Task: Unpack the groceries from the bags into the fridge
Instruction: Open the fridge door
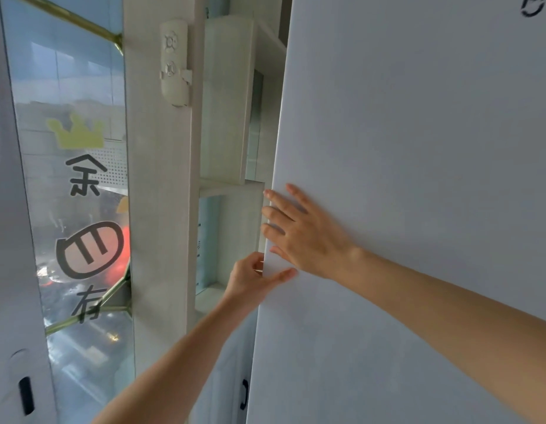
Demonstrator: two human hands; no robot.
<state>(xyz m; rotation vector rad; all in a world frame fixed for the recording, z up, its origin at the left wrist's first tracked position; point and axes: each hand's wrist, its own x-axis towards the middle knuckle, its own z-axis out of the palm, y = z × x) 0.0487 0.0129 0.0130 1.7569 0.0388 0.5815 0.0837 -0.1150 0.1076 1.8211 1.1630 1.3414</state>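
1. The fridge door (pixel 418 179), a plain pale panel with a small dark logo (pixel 532 6) near its top right corner, fills the right half of the view; its left edge runs down the middle.
2. The window (pixel 73 194) on the left carries a yellow crown sticker (pixel 77 133) and black characters over a blurred street.
3. A white pillar (pixel 158 209) stands between the window and a white shelf unit (pixel 232 117) just beside the door's edge.
4. The right hand (pixel 302 231) lies flat on the door, fingers spread and straight, fingertips at the left edge.
5. The left hand (pixel 253 278) grips that same edge lower down, fingers curled behind it, thumb on the front.
6. A white remote (pixel 174 62) sits in a holder on the pillar.
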